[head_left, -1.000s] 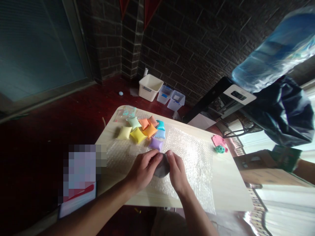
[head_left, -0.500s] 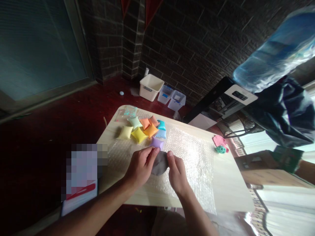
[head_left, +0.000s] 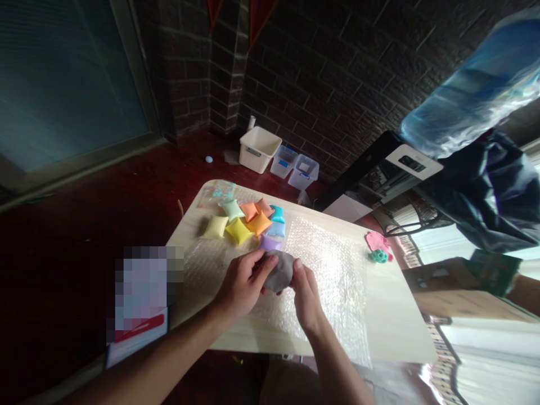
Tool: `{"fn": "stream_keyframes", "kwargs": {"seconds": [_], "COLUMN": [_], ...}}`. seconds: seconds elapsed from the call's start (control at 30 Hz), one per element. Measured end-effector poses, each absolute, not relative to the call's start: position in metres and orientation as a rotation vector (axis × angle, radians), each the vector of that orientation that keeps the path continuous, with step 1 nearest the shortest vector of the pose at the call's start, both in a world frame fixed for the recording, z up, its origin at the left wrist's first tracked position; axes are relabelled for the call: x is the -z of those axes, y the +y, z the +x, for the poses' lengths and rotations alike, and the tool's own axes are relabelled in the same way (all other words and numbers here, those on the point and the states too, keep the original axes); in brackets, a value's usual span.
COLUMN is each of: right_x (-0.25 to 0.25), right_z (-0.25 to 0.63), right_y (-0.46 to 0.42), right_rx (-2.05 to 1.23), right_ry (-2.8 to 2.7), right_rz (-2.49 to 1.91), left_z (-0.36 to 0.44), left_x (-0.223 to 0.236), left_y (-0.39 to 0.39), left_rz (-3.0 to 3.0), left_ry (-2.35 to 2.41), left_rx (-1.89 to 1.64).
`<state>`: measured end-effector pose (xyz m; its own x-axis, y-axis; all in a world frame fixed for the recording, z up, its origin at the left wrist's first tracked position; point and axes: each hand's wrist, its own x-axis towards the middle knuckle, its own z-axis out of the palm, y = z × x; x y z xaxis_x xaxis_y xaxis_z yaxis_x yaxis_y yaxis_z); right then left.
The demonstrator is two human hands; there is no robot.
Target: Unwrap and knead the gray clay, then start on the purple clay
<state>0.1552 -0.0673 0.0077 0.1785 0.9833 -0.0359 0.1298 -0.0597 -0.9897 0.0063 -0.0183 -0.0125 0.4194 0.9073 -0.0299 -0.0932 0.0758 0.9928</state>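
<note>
A flattened lump of grey modelling clay (head_left: 279, 272) is held between my two hands above the table. My left hand (head_left: 244, 278) grips its left edge, thumb on top and fingers beneath. On the right edge, my right hand (head_left: 304, 289) pinches it between thumb and fingers. Just beyond lies a purple clay packet (head_left: 270, 243). Behind it are a yellow packet (head_left: 238, 231), an orange packet (head_left: 259, 224), a light blue packet (head_left: 276, 228) and several more. Bubble wrap (head_left: 327, 270) spreads over the table under my hands.
On the wooden table (head_left: 396, 315), pink clay (head_left: 377, 242) and a green clay piece (head_left: 378, 256) lie at the right edge. A cream basket (head_left: 259, 151) and clear bins (head_left: 304, 171) stand on the floor beyond. A water dispenser with a blue bottle (head_left: 468, 90) rises at right.
The grey clay has tilted and risen slightly, so its broad face now shows lighter. My left thumb lies further over it, and my right hand has shifted slightly right.
</note>
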Motion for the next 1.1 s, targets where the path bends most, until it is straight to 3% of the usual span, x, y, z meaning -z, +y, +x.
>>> {"fn": "stream_keyframes", "kwargs": {"seconds": [0.47, 0.67, 0.83, 1.1], "right_x": [-0.015, -0.013, -0.018, -0.015], "right_z": [0.153, 0.158, 0.153, 0.156], "right_y": [-0.063, -0.064, -0.063, -0.064], "right_rx": [-0.926, -1.057, -1.140, -1.004], "right_ry": [-1.206, -1.154, -1.182, -1.118], "right_rz": [-1.428, -1.383, -1.314, -1.367], "left_z": [0.005, 0.002, 0.002, 0.009], "left_x": [0.005, 0.005, 0.003, 0.010], "left_y": [-0.013, -0.013, -0.014, -0.009], "left_rz": [1.280, 1.410, 1.181, 0.943], "left_ry": [0.816, 0.867, 0.782, 0.538], "left_rx": [-0.919, -0.939, -0.880, -0.812]}}
